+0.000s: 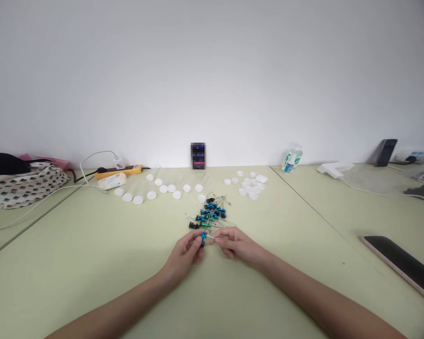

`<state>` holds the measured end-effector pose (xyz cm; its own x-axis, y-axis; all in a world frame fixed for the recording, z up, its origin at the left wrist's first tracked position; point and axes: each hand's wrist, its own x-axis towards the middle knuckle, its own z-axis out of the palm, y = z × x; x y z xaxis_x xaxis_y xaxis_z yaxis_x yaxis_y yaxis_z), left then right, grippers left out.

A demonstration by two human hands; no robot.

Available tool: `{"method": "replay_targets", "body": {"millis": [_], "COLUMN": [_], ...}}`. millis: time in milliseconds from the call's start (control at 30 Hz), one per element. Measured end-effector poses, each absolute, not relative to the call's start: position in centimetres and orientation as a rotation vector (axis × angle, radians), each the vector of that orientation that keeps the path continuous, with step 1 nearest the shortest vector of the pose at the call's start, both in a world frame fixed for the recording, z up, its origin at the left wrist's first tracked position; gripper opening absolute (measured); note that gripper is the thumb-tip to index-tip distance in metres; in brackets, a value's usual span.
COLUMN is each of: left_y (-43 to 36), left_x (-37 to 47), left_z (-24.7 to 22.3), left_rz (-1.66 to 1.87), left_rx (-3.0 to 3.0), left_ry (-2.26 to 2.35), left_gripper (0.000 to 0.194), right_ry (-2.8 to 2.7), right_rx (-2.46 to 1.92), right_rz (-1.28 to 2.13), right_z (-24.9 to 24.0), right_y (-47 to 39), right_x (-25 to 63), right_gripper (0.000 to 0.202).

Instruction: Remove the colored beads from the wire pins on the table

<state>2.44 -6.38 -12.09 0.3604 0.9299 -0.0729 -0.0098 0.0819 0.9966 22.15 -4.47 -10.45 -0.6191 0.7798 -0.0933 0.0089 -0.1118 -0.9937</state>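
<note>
Just in front of a small pile, my left hand [188,252] is closed with thumb and fingers on a small shiny blue piece [203,238]. My right hand [233,242] pinches a thin silvery rod [210,237], whose end points at the blue piece. I cannot tell whether the two are joined. Beyond my fingertips lies the pile of similar blue pieces [216,213], with black pieces [194,226] and green pieces [205,224] among them. Thin metal stems stick out of it in several directions.
Several round white caps [177,194] lie left of centre, with more white caps [247,184] to the right. An upright phone [198,156] leans on the wall. Around them are a yellow power strip [127,170], a clear bottle [292,159] and a dark-screened device [403,263].
</note>
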Motion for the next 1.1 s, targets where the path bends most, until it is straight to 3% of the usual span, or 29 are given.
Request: {"method": "replay_targets", "body": {"millis": [467,733,833,1100], "left_y": [-6.7,-6.6,-6.6,-6.6], "left_x": [2.3,2.4,2.3,2.1], "left_z": [-11.6,-12.0,-11.8,-11.7], "left_rz": [0.861,0.891,0.887,0.878], "left_rx": [1.314,1.347,1.363,1.376], "left_ry": [0.901,0.939,0.947,0.962], "left_gripper": [0.030,0.026,0.026,0.027], "right_ry": [-1.614,-1.337,-1.538,-2.104], "right_rx": [-0.965,-0.899,-0.981,-1.047], "right_rz": [1.751,2.103,1.871,0.848], "right_z": [-10.4,-10.8,-10.5,-10.9], "right_y": [-4.7,-4.5,-4.8,-5.7], "right_x": [21.8,21.8,21.7,21.1], "right_gripper": [0.030,0.026,0.025,0.025]}}
